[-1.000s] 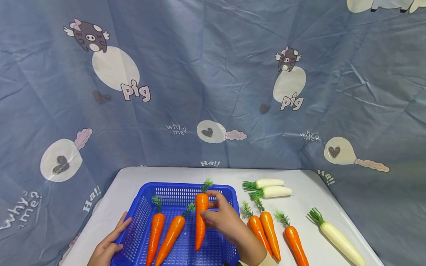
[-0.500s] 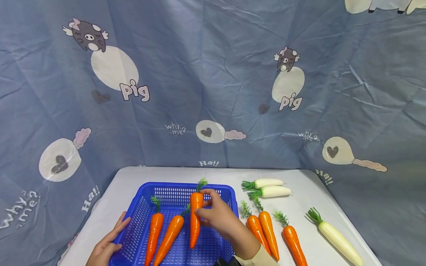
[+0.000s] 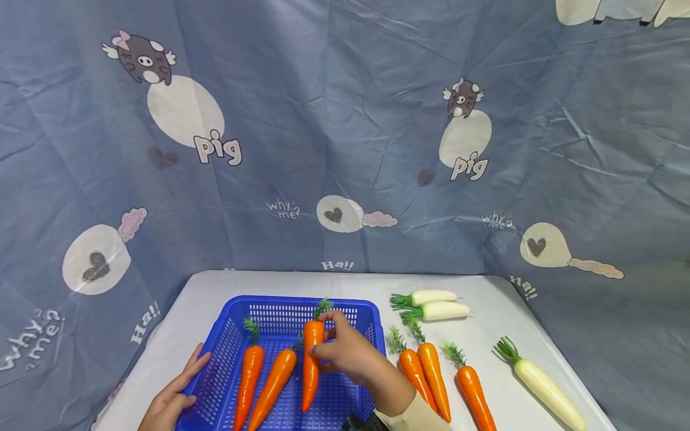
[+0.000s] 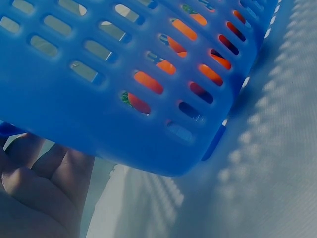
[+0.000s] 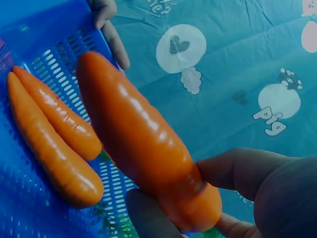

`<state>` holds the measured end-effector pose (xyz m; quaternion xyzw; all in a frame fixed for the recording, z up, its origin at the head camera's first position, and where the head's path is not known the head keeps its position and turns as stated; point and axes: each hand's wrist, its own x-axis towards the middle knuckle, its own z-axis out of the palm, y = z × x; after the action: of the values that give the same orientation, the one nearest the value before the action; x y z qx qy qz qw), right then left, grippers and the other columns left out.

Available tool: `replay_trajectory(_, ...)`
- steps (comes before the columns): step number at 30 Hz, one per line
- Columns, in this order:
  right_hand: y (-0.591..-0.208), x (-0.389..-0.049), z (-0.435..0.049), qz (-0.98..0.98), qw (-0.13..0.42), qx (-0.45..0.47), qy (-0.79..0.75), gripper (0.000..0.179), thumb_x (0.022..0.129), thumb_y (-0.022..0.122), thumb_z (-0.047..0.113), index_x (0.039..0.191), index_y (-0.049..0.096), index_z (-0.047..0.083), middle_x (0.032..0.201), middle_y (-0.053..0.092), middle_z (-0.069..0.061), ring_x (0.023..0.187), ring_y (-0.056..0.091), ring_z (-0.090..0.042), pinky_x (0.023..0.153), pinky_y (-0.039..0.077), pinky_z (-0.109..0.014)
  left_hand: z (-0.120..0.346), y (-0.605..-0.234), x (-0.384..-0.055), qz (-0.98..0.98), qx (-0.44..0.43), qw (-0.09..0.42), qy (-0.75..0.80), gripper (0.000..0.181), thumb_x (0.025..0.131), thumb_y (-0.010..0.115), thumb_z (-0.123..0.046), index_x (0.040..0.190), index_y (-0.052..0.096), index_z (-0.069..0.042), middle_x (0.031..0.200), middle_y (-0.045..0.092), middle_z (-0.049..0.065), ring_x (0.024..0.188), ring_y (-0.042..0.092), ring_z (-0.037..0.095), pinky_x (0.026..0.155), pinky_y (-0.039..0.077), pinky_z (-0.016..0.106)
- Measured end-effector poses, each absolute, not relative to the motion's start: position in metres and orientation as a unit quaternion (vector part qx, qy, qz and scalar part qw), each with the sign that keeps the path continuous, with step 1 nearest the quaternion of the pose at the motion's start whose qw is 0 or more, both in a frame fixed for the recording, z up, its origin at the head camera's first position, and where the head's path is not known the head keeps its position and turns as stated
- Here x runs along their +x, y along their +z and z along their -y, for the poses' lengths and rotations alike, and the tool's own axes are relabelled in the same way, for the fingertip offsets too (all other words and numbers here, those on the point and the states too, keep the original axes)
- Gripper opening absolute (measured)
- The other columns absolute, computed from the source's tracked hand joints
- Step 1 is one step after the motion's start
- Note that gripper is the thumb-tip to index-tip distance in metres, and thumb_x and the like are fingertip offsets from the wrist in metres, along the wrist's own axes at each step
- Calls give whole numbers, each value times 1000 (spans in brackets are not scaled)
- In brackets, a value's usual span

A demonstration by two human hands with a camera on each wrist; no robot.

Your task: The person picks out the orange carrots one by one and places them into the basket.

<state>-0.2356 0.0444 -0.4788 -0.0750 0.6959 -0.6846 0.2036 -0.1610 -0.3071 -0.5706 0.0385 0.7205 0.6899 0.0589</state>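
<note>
My right hand [image 3: 350, 353] pinches a carrot [image 3: 311, 365] near its leafy top, with the tip pointing down over the blue plastic basket [image 3: 307, 299]. In the right wrist view the thumb and fingers close round the thick end of this carrot [image 5: 138, 134]. Two more carrots, a left one [image 3: 250, 383] and a right one [image 3: 276, 383], lie side by side on the basket floor. My left hand [image 3: 175, 395] holds the basket's left rim. From the left wrist, its fingers [image 4: 64, 168] show at the rim, beside the slotted outer wall [image 4: 99, 109]; their tips are hidden.
Right of the basket on the white table [image 3: 485, 335] lie three carrots, one of them nearest the radishes' side [image 3: 475, 395]. Two small white radishes [image 3: 439, 304] lie behind them, and a larger one [image 3: 547, 389] lies far right. A blue printed cloth [image 3: 269, 149] hangs behind.
My right hand has moved the carrot left within the basket, closer to the two lying there, and slightly lower. The left hand has stayed at the rim.
</note>
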Motion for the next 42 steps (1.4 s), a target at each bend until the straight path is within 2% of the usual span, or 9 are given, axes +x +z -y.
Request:
replay_trajectory(5, -479, -235, -44, -700, 216, -76, -677, 64, 84, 71, -5, 141, 45, 8, 116, 55, -23, 93, 70, -34, 74, 62, -52, 308, -570, -161, -713, 46, 59, 697, 69, 94, 37, 6, 162, 31, -1, 147, 30, -52, 118, 38, -33, 88, 49, 15)
replay_trajectory(11, -478, -232, -44, -712, 239, -66, -657, 61, 84, 68, -5, 141, 46, 4, 112, 60, -21, 93, 69, -32, 77, 62, -54, 309, -572, -161, -732, 47, 53, 678, 69, 94, 38, 4, 163, 34, -4, 157, 23, -44, 119, 36, -34, 88, 46, 12)
replay_trajectory(16, -480, -230, -45, -712, 237, -58, -659, 53, 85, 64, -4, 136, 52, 2, 105, 56, -16, 92, 64, -29, 78, 62, -54, 311, -577, -160, -718, 111, 30, 686, 69, 90, 37, 11, 159, 32, 6, 148, 29, -51, 125, 34, -32, 91, 40, 7)
replay_trajectory(20, -480, -229, -48, -706, 240, -56, -664, 46, 87, 63, -4, 132, 54, 0, 101, 56, -14, 91, 64, -29, 79, 61, -55, 310, -579, -161, -704, 148, 28, 695, 70, 89, 35, 14, 158, 32, 8, 150, 29, -50, 127, 33, -31, 93, 40, 7)
replay_trajectory(29, -476, -228, -50, -704, 263, -85, -655, 35, 93, 65, 0, 127, 60, -1, 105, 62, -15, 98, 70, -32, 85, 60, -55, 308, -571, -161, -716, 46, 67, 693, 70, 94, 37, 5, 163, 31, -3, 151, 26, -50, 119, 37, -33, 89, 48, 14)
replay_trajectory(37, -476, -225, -50, -702, 264, -89, -655, 35, 91, 65, 0, 126, 61, -1, 105, 61, -14, 93, 69, -28, 85, 61, -54, 308, -572, -158, -723, 60, 57, 686, 70, 91, 37, 7, 161, 33, 1, 149, 27, -51, 119, 36, -33, 88, 45, 11)
replay_trajectory(40, -475, -226, -50, -706, 260, -93, -653, 35, 91, 66, 2, 126, 62, -1, 105, 62, -13, 93, 69, -27, 84, 61, -51, 307, -571, -158, -732, 40, 58, 678, 69, 93, 37, 5, 162, 33, -2, 156, 23, -45, 117, 37, -33, 91, 52, 19)
replay_trajectory(42, -474, -226, -51, -705, 258, -94, -654, 36, 91, 66, 2, 127, 62, -1, 105, 62, -13, 94, 69, -28, 83, 62, -48, 307, -571, -158, -736, 33, 57, 674, 69, 94, 38, 4, 162, 34, -4, 160, 21, -42, 117, 36, -33, 91, 51, 19)
